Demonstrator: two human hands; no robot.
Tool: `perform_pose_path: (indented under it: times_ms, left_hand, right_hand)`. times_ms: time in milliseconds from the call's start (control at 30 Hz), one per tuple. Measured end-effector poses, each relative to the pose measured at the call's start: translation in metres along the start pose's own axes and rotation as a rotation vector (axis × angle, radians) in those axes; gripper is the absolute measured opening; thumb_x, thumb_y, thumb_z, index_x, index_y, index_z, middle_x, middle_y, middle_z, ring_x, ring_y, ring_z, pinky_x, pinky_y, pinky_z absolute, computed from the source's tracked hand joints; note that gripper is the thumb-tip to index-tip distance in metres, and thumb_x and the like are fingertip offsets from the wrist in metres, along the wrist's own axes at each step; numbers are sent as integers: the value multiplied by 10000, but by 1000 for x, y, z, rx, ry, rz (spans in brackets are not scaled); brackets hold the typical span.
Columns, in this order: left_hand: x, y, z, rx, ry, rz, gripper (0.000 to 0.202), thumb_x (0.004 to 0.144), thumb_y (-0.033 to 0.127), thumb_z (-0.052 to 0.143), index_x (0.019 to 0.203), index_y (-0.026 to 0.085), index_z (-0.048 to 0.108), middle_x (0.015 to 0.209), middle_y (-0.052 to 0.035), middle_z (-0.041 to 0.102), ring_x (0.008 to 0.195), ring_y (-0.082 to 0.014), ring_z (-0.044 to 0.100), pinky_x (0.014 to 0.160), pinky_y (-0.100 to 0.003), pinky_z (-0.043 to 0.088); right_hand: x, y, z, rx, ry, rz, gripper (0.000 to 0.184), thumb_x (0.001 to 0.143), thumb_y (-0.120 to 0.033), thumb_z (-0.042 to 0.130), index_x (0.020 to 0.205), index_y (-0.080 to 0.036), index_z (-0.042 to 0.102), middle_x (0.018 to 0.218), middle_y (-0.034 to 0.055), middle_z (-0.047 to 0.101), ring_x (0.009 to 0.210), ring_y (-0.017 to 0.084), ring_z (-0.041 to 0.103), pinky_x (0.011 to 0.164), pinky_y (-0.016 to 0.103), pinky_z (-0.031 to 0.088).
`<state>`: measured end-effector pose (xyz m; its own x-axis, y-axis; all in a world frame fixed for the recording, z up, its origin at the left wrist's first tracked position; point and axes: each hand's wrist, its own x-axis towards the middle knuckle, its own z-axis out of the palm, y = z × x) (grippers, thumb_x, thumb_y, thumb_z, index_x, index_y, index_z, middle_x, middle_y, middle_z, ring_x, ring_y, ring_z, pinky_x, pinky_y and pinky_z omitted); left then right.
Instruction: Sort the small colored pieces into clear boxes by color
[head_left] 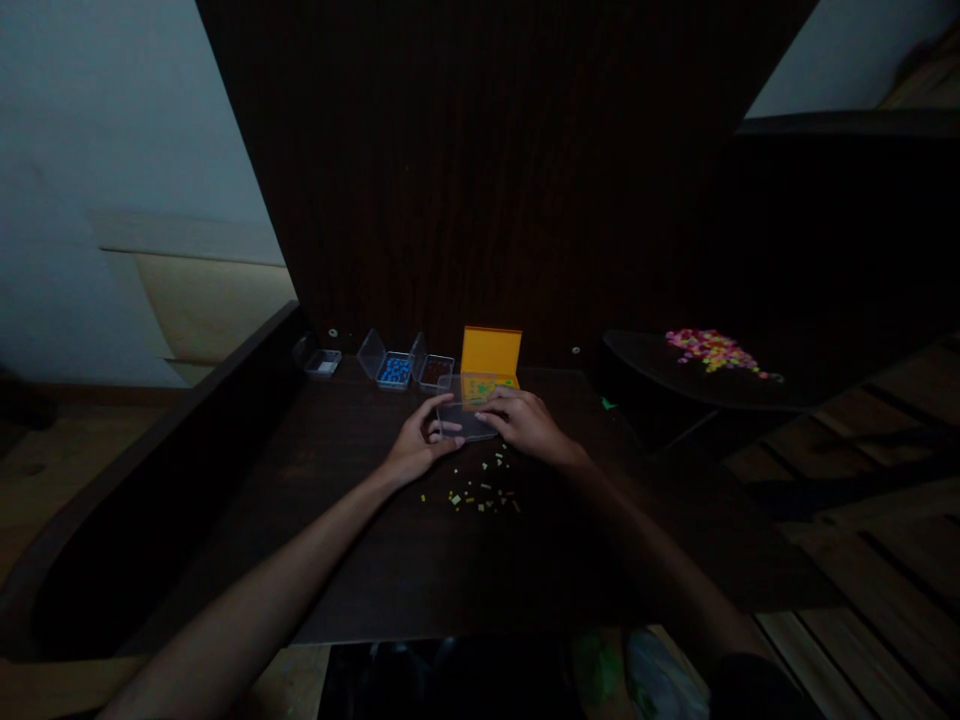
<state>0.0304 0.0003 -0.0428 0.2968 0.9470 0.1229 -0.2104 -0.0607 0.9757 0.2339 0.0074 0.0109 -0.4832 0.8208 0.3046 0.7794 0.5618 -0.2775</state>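
Observation:
My left hand [424,440] grips the left side of a clear plastic box [466,424], thumb along its near edge and fingers behind. On its right side, my right hand [525,420] is closed with fingertips pinching at the box's rim; whether a small piece is also between them I cannot tell. The box is held above the dark table. Just below it lie scattered small yellow and whitish pieces [484,490]. Behind the hands stands an open yellow box [491,350] with green pieces in it, partly covered by the clear box.
Along the back are an open clear box of blue pieces [394,370], one of dark brownish pieces [436,372], and another small clear box [324,364] at far left. A heap of pink, orange and yellow pieces [712,350] lies on a curved ledge at right. Dark panels flank the table.

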Motion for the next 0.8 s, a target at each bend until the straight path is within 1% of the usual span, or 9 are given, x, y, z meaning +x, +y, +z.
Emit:
perform_pose_path:
  times_ms: [133,267,400,567,667,800]
  left_hand:
    - [-1,1,2,-2,14,3,699,575,164,793,1215,232,521,1240,-93,530,875,-132,623,704,-236,526]
    - [-2,2,3,-18,6,-5,695,575,159,791,1213,231,523,1243,-92,537,872,-127,623,700,-227,523]
    - [-1,1,3,-22,10,-21,690,571,147,789,1203,227,524,1252,-91,533,865,-122,620,716,-235,522]
    - [-2,2,4,-20,8,-15,682,572,148,787,1198,232,528,1287,-98,504,865,-123,620,720,-245,525]
    - [-2,2,3,-25,12,-11,692,574,147,787,1206,237,521,1272,-95,509,866,-124,625,730,-249,527]
    - [-1,1,3,-38,24,-5,688,578,151,791,1202,231,511,1272,-93,497,862,-117,630,727,-237,529]
  right_hand:
    - [7,-8,3,-166,-110,60,272,915,-290,488,1096,-245,686,1046,55,658,935,183,593,771,276,439]
    - [8,-12,0,-223,-180,97,305,918,-299,474,1171,-293,645,1082,40,647,975,193,584,784,281,437]
    - [6,-13,-1,-241,-171,122,313,914,-313,483,1189,-305,632,1123,42,622,975,190,579,777,278,441]
    - [4,-13,-2,-258,-181,133,278,904,-321,495,1102,-268,683,1048,53,618,914,183,584,716,261,444]
    - [5,-11,-1,-253,-176,155,273,908,-328,483,1070,-264,694,1066,53,618,920,185,583,720,263,447]
    - [8,-11,2,-250,-137,204,280,908,-342,472,1058,-248,690,1084,59,624,922,190,588,733,272,455]
